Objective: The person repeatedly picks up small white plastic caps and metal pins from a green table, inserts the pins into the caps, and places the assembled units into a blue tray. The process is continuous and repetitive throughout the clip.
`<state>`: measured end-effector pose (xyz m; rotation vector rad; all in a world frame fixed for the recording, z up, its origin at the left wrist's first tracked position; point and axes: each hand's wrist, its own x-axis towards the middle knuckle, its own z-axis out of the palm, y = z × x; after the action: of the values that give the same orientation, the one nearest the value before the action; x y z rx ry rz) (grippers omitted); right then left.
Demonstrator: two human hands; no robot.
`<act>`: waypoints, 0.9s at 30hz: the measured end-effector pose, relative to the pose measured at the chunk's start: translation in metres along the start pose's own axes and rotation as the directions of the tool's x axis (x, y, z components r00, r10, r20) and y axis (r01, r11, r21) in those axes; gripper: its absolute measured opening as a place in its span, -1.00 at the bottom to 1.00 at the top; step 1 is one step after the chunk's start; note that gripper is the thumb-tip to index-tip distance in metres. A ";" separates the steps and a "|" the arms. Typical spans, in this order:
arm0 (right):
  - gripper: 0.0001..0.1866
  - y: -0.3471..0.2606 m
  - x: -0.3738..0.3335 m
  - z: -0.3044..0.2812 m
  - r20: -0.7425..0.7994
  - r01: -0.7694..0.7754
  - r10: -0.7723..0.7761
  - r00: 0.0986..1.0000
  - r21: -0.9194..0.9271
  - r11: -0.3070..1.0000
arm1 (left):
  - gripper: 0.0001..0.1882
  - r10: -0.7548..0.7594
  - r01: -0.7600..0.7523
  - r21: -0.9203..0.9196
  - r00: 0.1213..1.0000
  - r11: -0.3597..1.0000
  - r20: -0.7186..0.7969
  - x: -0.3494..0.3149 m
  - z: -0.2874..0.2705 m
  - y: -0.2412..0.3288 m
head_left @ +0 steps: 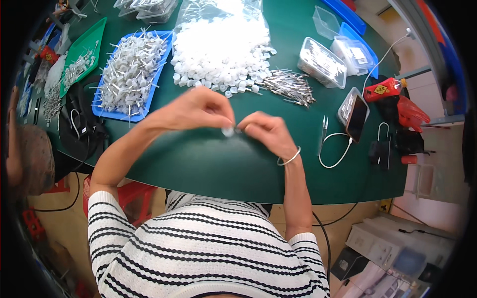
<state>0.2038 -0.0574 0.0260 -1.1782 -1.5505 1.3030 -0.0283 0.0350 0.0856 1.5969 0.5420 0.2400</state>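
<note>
My left hand (211, 110) is closed in a pinch on a small translucent white plastic cap (227, 132) over the front of the table. Facing it, my right hand (268, 131) pinches a small dark, metal-looking piece (238, 129) right beside the cap; its exact shape is blurred and partly hidden by the fingers. Just beyond the hands lies a heap of the same white caps (213, 64), spilling from a clear plastic bag (263, 17). A pile of thin metal pins (289, 87) touches the heap's right side.
Left of the heap, a blue tray (119, 116) holds many white caps with pins. A green tray (99, 37) stands farther left. At right are a clear box of pins (323, 64), tweezers (324, 130), a phone (356, 119) with its cable and a red bottle (382, 89).
</note>
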 end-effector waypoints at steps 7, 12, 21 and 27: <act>-0.89 0.043 -0.017 -0.079 -0.547 -0.212 -0.382 0.745 -0.737 0.642 | -0.91 0.596 0.117 0.731 0.501 0.672 -0.627 -0.061 -0.110 -0.004; -0.93 0.043 -0.011 -0.082 -0.448 -0.250 -0.402 0.799 -0.855 0.455 | -0.90 0.644 0.464 0.790 0.471 0.400 -0.603 -0.084 -0.157 -0.015; -0.95 0.000 -0.026 -0.042 -0.442 -0.253 -0.073 0.894 -0.633 0.732 | -0.84 0.788 0.386 0.835 0.329 0.391 -0.521 -0.064 -0.111 -0.013; -0.79 -0.012 -0.001 -0.028 -0.325 -0.026 0.083 0.942 0.177 0.984 | -0.86 0.654 0.039 0.880 0.654 0.473 -0.380 0.009 -0.007 -0.041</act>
<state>0.2283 -0.0515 0.0431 -1.2634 -1.1477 1.1754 -0.0322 0.0464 0.0444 2.6146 1.0163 1.0759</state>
